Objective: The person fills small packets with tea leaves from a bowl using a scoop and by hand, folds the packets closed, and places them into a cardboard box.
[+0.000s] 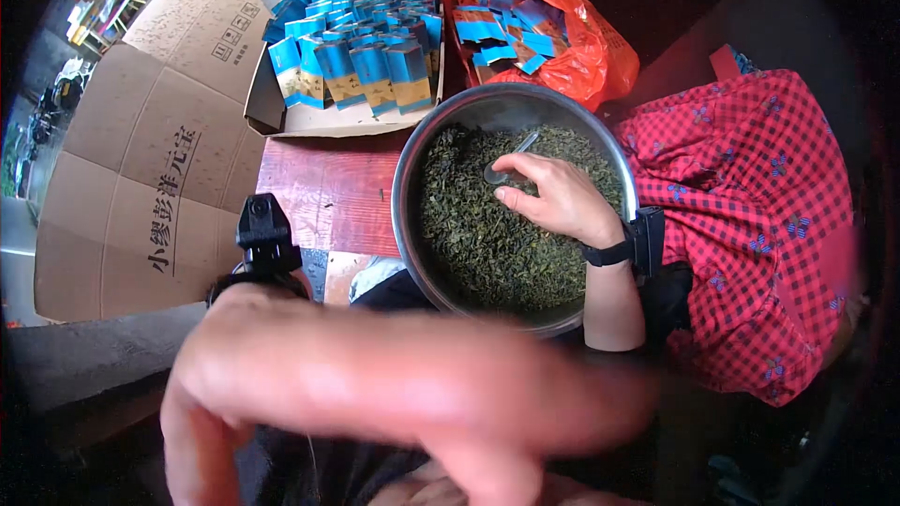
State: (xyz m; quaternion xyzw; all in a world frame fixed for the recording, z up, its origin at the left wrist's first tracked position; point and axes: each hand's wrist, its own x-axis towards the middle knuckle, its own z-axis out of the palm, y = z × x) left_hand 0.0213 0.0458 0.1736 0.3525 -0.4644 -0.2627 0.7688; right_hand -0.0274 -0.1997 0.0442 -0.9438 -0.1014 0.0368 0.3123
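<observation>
A round metal basin (405, 225) is filled with dark green dried leaves (487, 244) that look like loose tea. Over the leaves, my right hand (558, 197) pinches a small shiny spoon (525, 144) between thumb and fingers, near the basin's middle. A black strap with a device circles that wrist. My left hand (375, 370) fills the foreground, very near the camera and badly blurred. Its fingers stretch toward the right but are smeared, so whether they hold anything is unclear. Another black device (267, 234) is strapped at the left wrist.
Behind the basin stands a cardboard tray (352, 120) with many blue-and-tan packets (361, 61). Beside it, a red plastic bag (600, 52) contains more packets (511, 28). An open cardboard box (141, 159) rises at left. Red checked cloth (750, 197) lies right of the basin, on a reddish tabletop (328, 187).
</observation>
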